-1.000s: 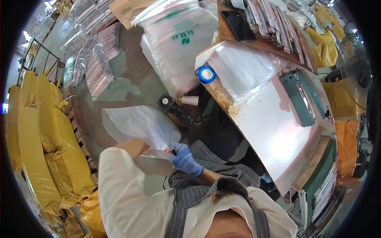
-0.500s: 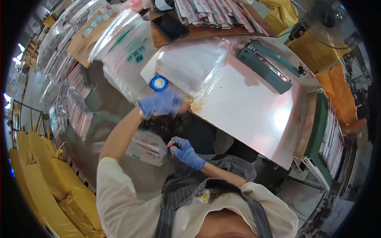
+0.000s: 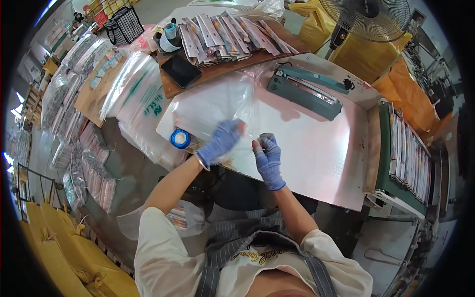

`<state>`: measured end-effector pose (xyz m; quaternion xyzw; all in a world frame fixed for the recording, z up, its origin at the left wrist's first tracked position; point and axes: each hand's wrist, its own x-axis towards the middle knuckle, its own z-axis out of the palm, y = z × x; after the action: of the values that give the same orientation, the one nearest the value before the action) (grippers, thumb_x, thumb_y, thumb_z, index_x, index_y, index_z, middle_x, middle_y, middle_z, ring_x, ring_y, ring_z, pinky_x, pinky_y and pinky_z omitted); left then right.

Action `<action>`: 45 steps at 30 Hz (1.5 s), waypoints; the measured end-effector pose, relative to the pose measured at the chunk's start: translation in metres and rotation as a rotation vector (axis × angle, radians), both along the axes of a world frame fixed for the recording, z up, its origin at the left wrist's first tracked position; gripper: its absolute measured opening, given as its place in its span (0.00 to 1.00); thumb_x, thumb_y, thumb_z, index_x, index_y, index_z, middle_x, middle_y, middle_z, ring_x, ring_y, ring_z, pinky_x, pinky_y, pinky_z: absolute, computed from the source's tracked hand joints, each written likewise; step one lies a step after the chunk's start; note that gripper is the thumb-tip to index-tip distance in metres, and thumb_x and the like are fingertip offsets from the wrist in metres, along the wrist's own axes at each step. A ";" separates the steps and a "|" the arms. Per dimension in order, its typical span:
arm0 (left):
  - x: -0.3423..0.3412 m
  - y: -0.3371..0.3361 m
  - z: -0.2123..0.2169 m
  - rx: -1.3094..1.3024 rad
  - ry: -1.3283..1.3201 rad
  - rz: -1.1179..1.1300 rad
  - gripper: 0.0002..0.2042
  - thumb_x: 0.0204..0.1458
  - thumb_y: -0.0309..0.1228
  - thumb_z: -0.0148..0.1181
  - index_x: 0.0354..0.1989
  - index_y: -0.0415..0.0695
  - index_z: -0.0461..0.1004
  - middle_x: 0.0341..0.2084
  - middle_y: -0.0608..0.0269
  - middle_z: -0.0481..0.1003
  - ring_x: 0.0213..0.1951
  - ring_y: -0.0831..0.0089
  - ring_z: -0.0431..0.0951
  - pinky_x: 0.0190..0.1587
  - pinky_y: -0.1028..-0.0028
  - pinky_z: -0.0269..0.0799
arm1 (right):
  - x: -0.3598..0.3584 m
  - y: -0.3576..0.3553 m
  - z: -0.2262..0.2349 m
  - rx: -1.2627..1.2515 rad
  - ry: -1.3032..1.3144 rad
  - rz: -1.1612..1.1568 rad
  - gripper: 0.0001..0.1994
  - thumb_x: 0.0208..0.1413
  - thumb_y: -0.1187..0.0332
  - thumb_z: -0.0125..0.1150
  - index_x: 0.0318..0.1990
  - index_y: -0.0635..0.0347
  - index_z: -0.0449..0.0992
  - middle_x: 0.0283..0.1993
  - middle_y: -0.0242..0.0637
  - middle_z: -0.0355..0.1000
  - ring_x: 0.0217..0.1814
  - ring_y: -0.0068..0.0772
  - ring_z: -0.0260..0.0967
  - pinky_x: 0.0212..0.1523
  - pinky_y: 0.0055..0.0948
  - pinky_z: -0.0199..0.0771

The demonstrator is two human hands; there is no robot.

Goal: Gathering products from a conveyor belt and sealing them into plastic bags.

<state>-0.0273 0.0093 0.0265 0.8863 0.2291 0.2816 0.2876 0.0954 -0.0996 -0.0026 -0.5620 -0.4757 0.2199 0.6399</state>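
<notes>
A stack of clear plastic bags [image 3: 208, 106] lies on the left part of the white worktable [image 3: 307, 163]. My left hand [image 3: 220, 141], in a blue glove with bare fingertips, reaches over the near part of the stack; motion smears its fingers. To its right, my right hand [image 3: 268, 161], gloved alike, is closed with thumb and fingers together, close to the bags' corner. What it pinches, if anything, is too small to make out. Beside my left wrist sits a round blue dish [image 3: 180, 138] with a pale centre.
A bag sealer [image 3: 307, 94] stands at the table's back right. Beyond, a brown shelf [image 3: 173, 90] carries a black phone [image 3: 181, 72] and packed sleeves [image 3: 217, 37]. More sleeves [image 3: 408, 153] fill a green rack at right. A fan [image 3: 366, 17] stands behind; large printed plastic bags [image 3: 143, 104] hang at left.
My right hand has risen from my lap to the table, near the bags. My left hand has moved right, over the stack. The view has shifted, showing more of the far side.
</notes>
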 end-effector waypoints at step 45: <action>0.178 -0.129 0.153 -1.425 -0.275 -1.322 0.34 0.51 0.58 0.41 0.55 0.39 0.60 0.44 0.52 0.66 0.47 0.58 0.64 0.57 0.60 0.50 | 0.440 -0.343 0.079 -0.076 -0.270 -1.116 0.09 0.51 0.72 0.56 0.39 0.64 0.72 0.38 0.35 0.70 0.39 0.23 0.66 0.41 0.19 0.65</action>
<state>0.1505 -0.1202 0.1797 0.4142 -0.2323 -0.0395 0.8791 0.5351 -0.4428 0.0763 -0.7735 -0.1763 -0.2079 0.5722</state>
